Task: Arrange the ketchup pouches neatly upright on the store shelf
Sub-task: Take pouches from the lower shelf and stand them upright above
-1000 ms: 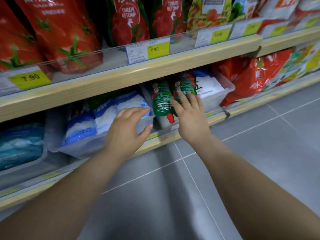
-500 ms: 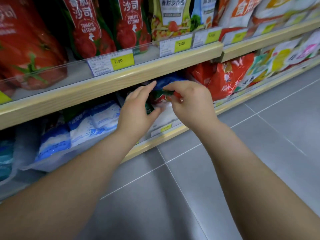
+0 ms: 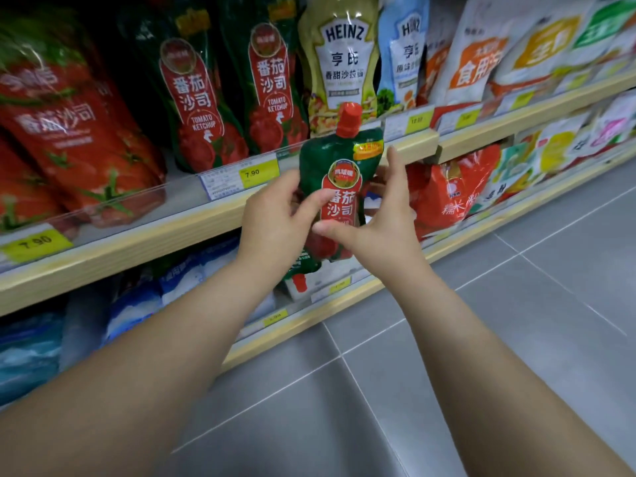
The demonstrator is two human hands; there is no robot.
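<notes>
A green ketchup pouch [image 3: 339, 173] with a red cap and red label stands upright in the air in front of the wooden shelf edge [image 3: 144, 242]. My left hand [image 3: 275, 218] grips its left side. My right hand [image 3: 382, 218] holds its right side and lower front. Two matching green ketchup pouches [image 3: 192, 98] stand upright on the upper shelf behind a clear rail, left of the held pouch. Another green pouch [image 3: 303, 273] lies cap-down on the lower shelf below my hands.
Large red tomato sauce bags [image 3: 75, 142] fill the upper shelf's left. Heinz salad dressing pouches [image 3: 340, 60] stand to the right of the ketchup. Blue-white bags [image 3: 144, 301] lie on the lower shelf. Yellow price tags [image 3: 253, 173] line the rail. Grey floor tiles [image 3: 481, 339] spread below.
Both hands have lifted one green pouch out of the lower shelf and raised it upright to the level of the upper shelf. The view has tilted upward.
</notes>
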